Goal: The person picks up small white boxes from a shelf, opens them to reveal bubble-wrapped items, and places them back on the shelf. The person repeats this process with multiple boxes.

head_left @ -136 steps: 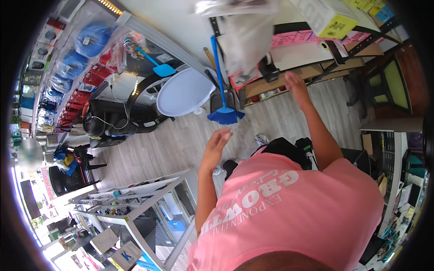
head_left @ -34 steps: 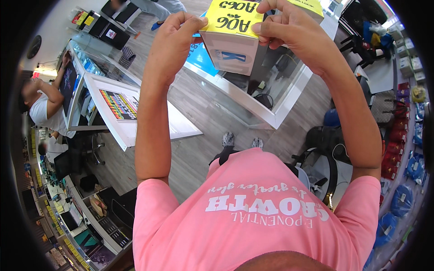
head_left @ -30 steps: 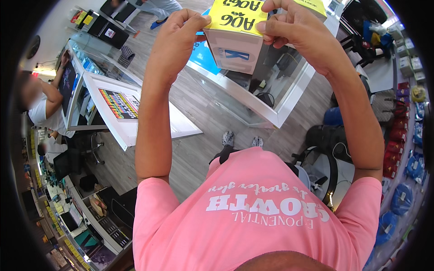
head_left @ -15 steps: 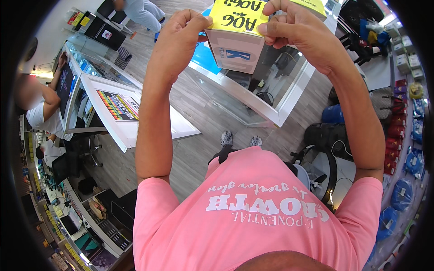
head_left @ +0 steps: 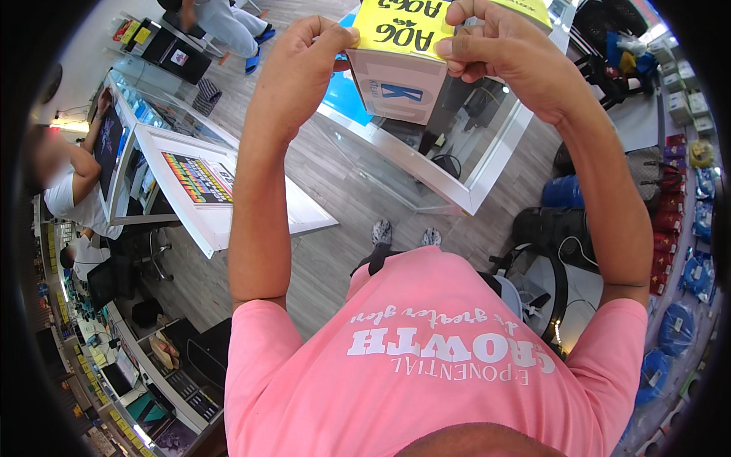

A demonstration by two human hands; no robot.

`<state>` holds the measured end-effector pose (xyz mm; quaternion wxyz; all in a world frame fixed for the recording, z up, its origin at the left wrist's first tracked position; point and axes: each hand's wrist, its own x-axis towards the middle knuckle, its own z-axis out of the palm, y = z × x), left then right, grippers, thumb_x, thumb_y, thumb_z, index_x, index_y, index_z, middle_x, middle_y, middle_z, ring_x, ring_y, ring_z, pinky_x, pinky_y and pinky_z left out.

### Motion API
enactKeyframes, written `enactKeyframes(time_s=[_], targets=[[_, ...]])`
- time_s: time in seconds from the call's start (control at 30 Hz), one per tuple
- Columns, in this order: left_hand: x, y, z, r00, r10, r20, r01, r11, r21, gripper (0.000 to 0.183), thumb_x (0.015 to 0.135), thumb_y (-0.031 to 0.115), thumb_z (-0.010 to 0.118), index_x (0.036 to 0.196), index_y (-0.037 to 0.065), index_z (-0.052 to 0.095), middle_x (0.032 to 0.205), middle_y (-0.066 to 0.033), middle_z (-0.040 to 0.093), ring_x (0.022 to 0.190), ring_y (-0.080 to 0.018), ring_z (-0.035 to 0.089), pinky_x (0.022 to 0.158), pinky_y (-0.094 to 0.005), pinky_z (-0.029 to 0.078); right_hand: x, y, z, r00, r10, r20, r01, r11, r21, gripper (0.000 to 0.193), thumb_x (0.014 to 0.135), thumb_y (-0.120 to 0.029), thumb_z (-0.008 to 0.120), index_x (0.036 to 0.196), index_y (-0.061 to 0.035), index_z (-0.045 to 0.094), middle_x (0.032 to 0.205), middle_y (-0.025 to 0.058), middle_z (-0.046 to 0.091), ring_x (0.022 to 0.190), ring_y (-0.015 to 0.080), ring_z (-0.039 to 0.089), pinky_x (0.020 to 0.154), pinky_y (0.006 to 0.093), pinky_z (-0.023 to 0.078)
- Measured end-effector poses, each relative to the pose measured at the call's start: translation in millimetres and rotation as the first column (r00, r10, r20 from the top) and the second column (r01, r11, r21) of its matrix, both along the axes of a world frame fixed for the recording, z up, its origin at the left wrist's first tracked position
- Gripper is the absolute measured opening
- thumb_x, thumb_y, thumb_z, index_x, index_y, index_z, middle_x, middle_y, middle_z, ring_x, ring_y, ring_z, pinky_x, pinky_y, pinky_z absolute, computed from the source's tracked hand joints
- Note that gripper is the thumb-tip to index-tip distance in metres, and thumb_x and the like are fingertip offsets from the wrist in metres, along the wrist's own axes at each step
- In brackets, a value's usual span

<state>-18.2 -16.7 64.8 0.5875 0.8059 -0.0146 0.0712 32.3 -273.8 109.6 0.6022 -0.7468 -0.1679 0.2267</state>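
Note:
A white box point(head_left: 397, 87) with blue print stands on a glass-topped counter point(head_left: 472, 186) in front of me. Across its top lies a bright yellow paper label point(head_left: 392, 34) with black handwriting. My left hand point(head_left: 304, 61) is closed at the label's left edge, thumb and forefinger pinching the near corner. On the other side, my right hand point(head_left: 506, 57) pinches the label's right edge, its thumb against the corner. The far end of the label runs out of the picture at the top.
Left of me a white-framed panel point(head_left: 304, 213) leans out from a display case, where a person in white point(head_left: 72, 179) rests an arm. Another person's legs point(head_left: 228, 30) show beyond. Packaged goods point(head_left: 678, 327) line the right side; a black bag point(head_left: 548, 232) sits near the counter.
Both hands keep their grip on the label almost unmoved; my right elbow has shifted slightly outward. The person at the top left has stepped, and blue sandals now show.

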Motion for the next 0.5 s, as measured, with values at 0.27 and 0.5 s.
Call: enactKeyframes(time_s=[0.27, 0.5], targets=[[2.8, -1.5, 4.5, 1.000, -0.006, 0.015, 0.005, 1.000, 0.022, 0.041, 0.095, 0.045, 0.066, 0.107, 0.006, 0.074, 0.106, -0.0107, 0.071, 0.101, -0.0188, 0.067, 0.099, -0.0314, 0.051, 6.2, -3.9, -4.6, 0.998, 0.002, -0.070, 0.005, 0.996, 0.090, 0.028, 0.096, -0.003, 0.068, 0.118, -0.0008, 0.051, 0.085, 0.0078, 0.069, 0.071, 0.0134, 0.067, 0.065, 0.0236, 0.056], [5.8, -5.9, 2.2, 1.000, 0.020, 0.023, -0.020, 1.000, -0.006, 0.043, 0.095, 0.046, 0.066, 0.106, 0.006, 0.074, 0.103, -0.0105, 0.071, 0.098, -0.0178, 0.066, 0.097, -0.0309, 0.051, 4.0, 0.0, -2.8, 0.998, -0.029, -0.048, 0.031, 0.998, 0.049, 0.029, 0.096, -0.003, 0.069, 0.118, -0.0002, 0.051, 0.085, 0.0081, 0.068, 0.071, 0.0131, 0.066, 0.064, 0.0231, 0.055]])
